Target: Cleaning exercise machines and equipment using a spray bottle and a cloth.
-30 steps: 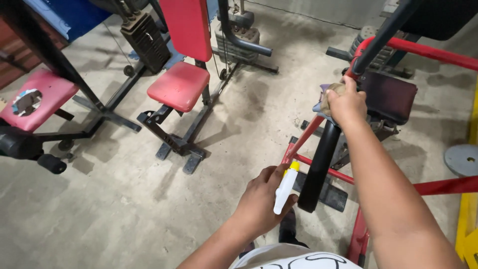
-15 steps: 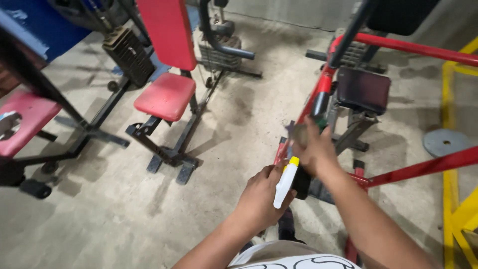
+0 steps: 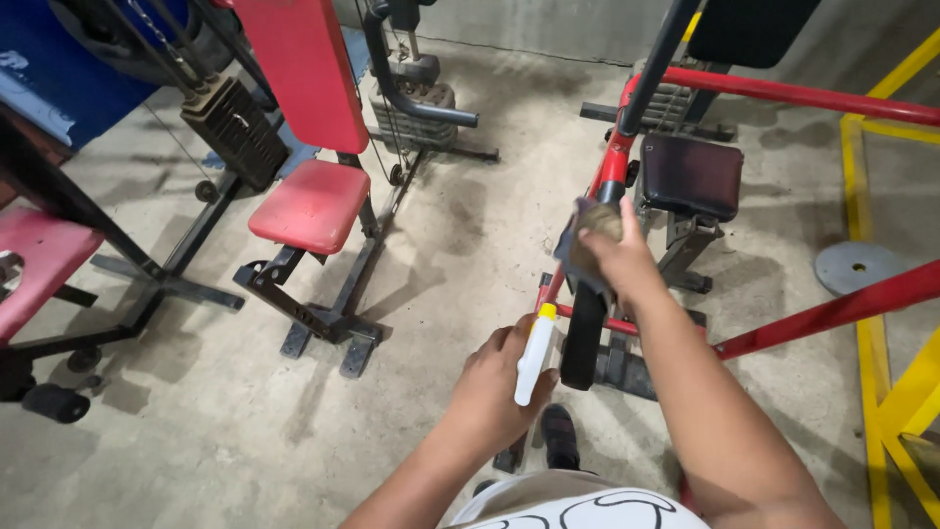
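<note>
My left hand [image 3: 494, 387] holds a white spray bottle [image 3: 535, 360] with a yellow tip, low in the middle of the view. My right hand [image 3: 615, 257] presses a grey-brown cloth [image 3: 587, 230] against a black padded bar [image 3: 586, 328] that hangs from a red gym machine frame [image 3: 614, 162]. The spray bottle sits just left of the black bar, close to it. A dark seat pad [image 3: 693, 174] belongs to the same red machine, just beyond my right hand.
A red seat and backrest machine [image 3: 313, 201] stands to the left on a black base. A weight stack [image 3: 235, 132] and cables sit at the upper left. Yellow rails [image 3: 867, 245] and a round weight plate [image 3: 854, 267] lie at right. The floor is bare concrete.
My right hand with the cloth has slid down the bar from high on the frame toward the black padded part. The left hand with the bottle stayed about where it was.
</note>
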